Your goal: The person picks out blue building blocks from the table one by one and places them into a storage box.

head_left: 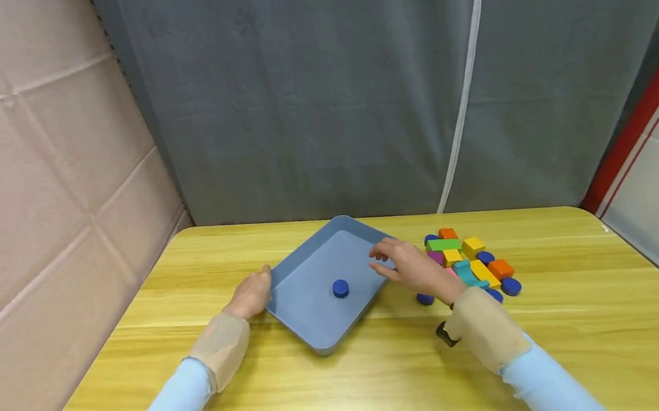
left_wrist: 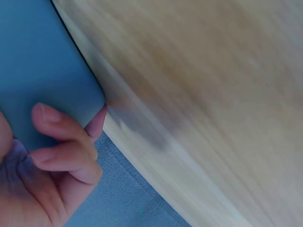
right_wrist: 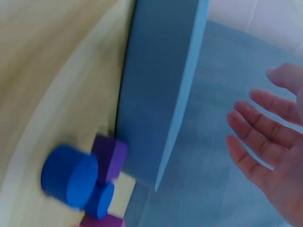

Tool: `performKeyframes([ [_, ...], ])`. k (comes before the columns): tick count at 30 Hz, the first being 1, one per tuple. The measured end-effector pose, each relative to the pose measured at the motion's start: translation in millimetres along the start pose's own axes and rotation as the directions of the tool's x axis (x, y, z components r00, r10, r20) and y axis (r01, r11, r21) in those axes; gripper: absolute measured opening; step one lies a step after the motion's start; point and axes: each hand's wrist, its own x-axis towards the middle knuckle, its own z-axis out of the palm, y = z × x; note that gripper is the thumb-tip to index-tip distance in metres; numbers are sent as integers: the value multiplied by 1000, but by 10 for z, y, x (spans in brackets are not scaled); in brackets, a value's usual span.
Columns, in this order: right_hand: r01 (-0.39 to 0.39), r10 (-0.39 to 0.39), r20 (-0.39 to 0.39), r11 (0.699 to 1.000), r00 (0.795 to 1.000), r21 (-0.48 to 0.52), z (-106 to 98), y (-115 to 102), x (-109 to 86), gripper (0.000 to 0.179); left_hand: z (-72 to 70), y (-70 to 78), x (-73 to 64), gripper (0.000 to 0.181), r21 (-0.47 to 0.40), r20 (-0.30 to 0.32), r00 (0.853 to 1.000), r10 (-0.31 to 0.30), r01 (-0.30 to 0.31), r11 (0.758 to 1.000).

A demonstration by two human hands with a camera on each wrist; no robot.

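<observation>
A blue-grey tray (head_left: 311, 314) lies at an angle on the table, with one round blue block (head_left: 341, 288) on its floor. At the tray's left corner my left hand (head_left: 251, 294) grips the edge; its bent fingers (left_wrist: 71, 151) show against the tray wall (left_wrist: 42, 61) in the left wrist view. My right hand (head_left: 404, 261) hovers over the tray's right side with its fingers loosely bent and nothing between them. From the right wrist, that hand (right_wrist: 272, 146) appears above the rim, apart from the tray wall (right_wrist: 151, 94).
Right of the tray sits a cluster of coloured blocks: a green bar (head_left: 443, 245), yellow arch (head_left: 484, 274), teal piece (head_left: 466, 273), orange block (head_left: 500, 269) and several blue rounds. A purple block (right_wrist: 109, 156) stands close to the tray wall. A grey curtain (head_left: 306, 101) hangs behind the table.
</observation>
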Motion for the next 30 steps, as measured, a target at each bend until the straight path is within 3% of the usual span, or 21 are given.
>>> performKeyframes([
  [9,-80,81,-43,997,996,22,-218,145,-249,12,16,-15,-3,49,27,-16,1000,16,-16,1000],
  [20,-196,196,76,981,978,-18,-179,262,-482,16,12,-11,-4,44,20,-20,1000,13,-12,1000],
  [30,-238,242,155,970,958,-42,-138,318,-603,17,26,-19,9,48,18,-8,1000,10,-10,1000],
])
